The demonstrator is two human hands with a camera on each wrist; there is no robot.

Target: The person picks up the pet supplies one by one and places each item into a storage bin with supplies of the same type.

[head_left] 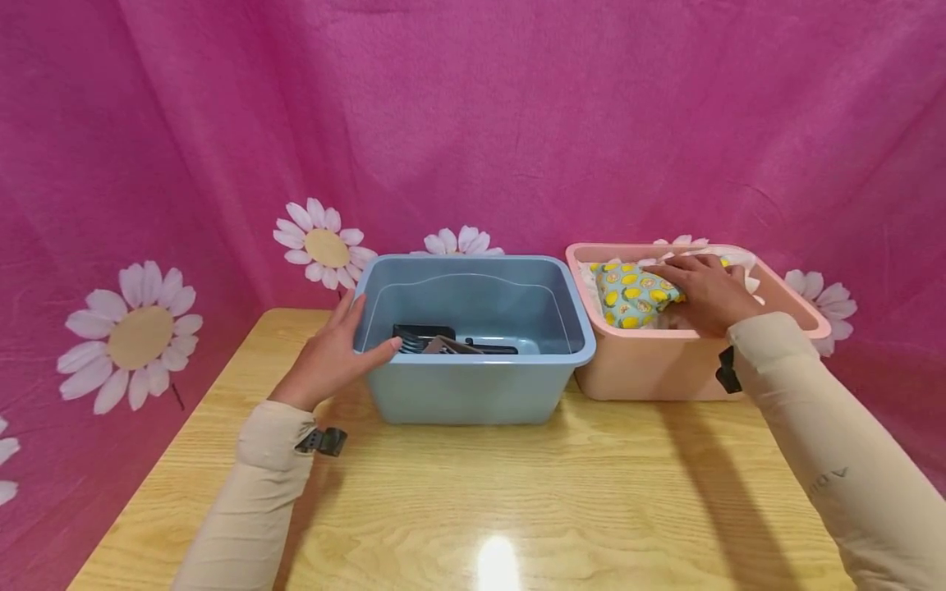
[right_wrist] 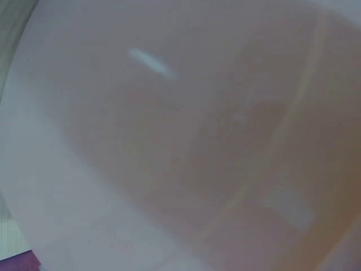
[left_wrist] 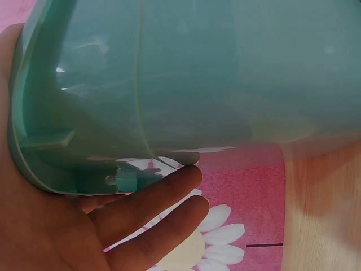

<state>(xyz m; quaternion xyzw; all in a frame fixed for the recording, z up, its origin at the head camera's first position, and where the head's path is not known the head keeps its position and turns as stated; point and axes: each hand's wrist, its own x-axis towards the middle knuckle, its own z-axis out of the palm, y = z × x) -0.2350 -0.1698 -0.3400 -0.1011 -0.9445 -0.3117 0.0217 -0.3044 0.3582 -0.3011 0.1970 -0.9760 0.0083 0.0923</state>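
Observation:
My left hand (head_left: 336, 349) rests at the left front corner of the blue plastic tub (head_left: 473, 390), its thumb reaching over the rim. In the left wrist view its fingers (left_wrist: 161, 226) lie extended along the tub's outer wall. Inside that tub are black utensils (head_left: 491, 349), one with fork-like tines, and a flat brown piece (head_left: 443, 345). Over the pink tub (head_left: 658, 369), my right hand (head_left: 705, 291) grips a soft light-blue fabric item with a lemon print (head_left: 631, 295). Its thumb is hidden. Only the tub's blurred pink wall (right_wrist: 141, 141) fills the right wrist view.
White cloth or paper (head_left: 746, 263) lies in the pink tub around the lemon-print item. Both tubs stand side by side on a wooden table (head_left: 473, 492), close to a magenta curtain (head_left: 473, 123) with large white daisies.

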